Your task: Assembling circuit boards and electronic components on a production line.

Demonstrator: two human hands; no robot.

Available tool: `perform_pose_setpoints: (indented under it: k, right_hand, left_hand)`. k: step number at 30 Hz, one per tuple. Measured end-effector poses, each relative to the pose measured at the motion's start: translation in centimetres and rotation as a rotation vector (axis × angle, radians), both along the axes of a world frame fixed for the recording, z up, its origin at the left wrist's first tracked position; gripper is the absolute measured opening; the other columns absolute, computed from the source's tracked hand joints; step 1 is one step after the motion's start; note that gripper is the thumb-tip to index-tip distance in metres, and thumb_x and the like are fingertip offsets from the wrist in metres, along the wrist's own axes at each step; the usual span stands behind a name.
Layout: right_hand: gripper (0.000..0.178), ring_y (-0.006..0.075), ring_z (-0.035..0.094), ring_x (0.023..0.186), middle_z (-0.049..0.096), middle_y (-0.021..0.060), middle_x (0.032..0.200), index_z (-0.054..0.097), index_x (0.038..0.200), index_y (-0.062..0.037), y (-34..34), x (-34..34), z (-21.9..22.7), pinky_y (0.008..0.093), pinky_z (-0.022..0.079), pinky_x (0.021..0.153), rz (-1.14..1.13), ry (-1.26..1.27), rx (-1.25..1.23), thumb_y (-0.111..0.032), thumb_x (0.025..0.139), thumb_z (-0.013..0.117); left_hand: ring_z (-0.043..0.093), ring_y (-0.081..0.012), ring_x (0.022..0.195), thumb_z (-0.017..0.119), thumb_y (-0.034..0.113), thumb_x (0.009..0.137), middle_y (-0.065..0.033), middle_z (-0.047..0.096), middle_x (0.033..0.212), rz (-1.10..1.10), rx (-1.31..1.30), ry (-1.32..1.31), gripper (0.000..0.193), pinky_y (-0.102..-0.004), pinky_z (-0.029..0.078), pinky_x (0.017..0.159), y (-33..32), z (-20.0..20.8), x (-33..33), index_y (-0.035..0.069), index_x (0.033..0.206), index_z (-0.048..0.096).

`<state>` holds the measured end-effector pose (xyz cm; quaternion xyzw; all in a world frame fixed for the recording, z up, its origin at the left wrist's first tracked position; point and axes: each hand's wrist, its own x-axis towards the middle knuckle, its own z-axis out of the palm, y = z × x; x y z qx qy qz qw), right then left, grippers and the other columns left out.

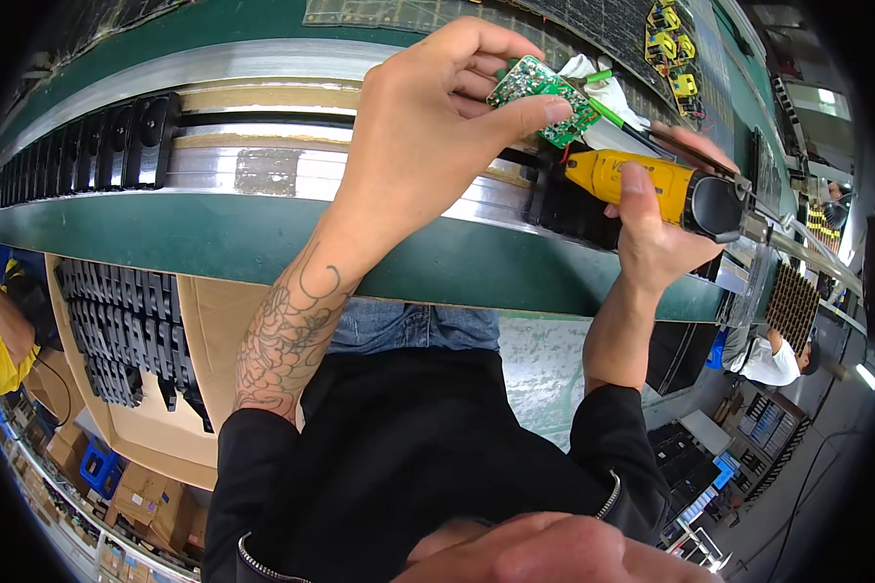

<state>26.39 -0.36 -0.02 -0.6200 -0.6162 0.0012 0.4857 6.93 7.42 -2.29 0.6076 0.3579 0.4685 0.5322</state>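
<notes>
My left hand (428, 126) pinches a green circuit board (544, 92) between thumb and fingers, its solder-dotted side showing. A small red wire shows at the board's lower edge. In my right hand (656, 228) is a yellow hand tool with a black end (647, 185); its narrower yellow end points toward the board, and I cannot tell whether they touch. Just beyond the board, a thin green stick-like piece (605, 112) lies by a crumpled white cloth (608, 94). Below the tool, a black plastic housing (569, 206) sits on the metal rail, partly hidden by my right hand.
Several black housings (97, 146) stand in a row on the rail (253, 173) to the left. Yellow-and-black components (663, 47) lie on the dark mat at the far right. A cardboard box (219, 364) of black parts stands at lower left. Other people (778, 355) are farther off.
</notes>
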Motion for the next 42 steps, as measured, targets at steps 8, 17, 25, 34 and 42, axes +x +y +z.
perform_pose_setpoints:
  k: [8,17,25,34,42]
  right_hand:
    - [0.037,0.0221,0.067,0.077,0.069,0.0151,0.096,0.065,0.103,0.0001,-1.8,0.4,2.0,0.0271,0.054,0.069,0.557,0.288,0.095,-0.007,0.070,0.079]
    - [0.016,0.0123,0.055,0.065,0.065,0.0071,0.088,0.068,0.093,0.0039,-1.3,2.5,2.7,0.0213,0.042,0.057,0.413,0.451,-0.452,0.002,0.079,0.076]
    - [0.005,0.0076,0.041,0.063,0.054,0.0008,0.085,0.071,0.087,0.0035,0.4,2.2,2.2,0.0199,0.033,0.055,0.312,0.004,-0.585,0.005,0.083,0.073]
    - [0.008,0.0070,0.039,0.061,0.053,-0.0014,0.078,0.070,0.085,0.0016,0.5,1.5,1.7,0.0203,0.032,0.054,0.240,-0.089,-0.527,0.007,0.079,0.071]
    - [0.009,0.0082,0.041,0.060,0.054,-0.0007,0.076,0.066,0.080,0.0014,0.5,1.5,1.3,0.0213,0.034,0.053,0.206,-0.114,-0.515,0.007,0.075,0.073]
  left_hand:
    - [0.067,-0.0084,0.076,0.077,0.003,0.088,-0.0076,0.073,0.096,-0.074,-0.028,-0.065,0.031,-0.0173,0.055,0.069,0.3,0.2,0.1,0.002,0.118,0.068]
    - [0.063,-0.0079,0.071,0.076,0.005,0.088,-0.0064,0.072,0.097,-0.193,0.092,-0.029,0.030,-0.0188,0.054,0.066,0.7,1.4,1.3,0.004,0.117,0.071]
    - [0.060,-0.0081,0.068,0.077,0.007,0.087,-0.0056,0.072,0.096,-0.128,0.233,-0.022,0.029,-0.0191,0.049,0.059,0.5,0.8,2.0,0.004,0.116,0.072]
    - [0.057,-0.0082,0.064,0.079,0.009,0.086,-0.0057,0.073,0.093,-0.088,0.281,0.041,0.030,-0.0202,0.046,0.055,0.3,0.6,2.1,0.004,0.115,0.072]
    - [0.056,-0.0078,0.063,0.080,0.010,0.085,-0.0049,0.070,0.088,-0.061,0.303,0.047,0.031,-0.0205,0.042,0.053,0.3,0.2,2.2,0.004,0.115,0.072]
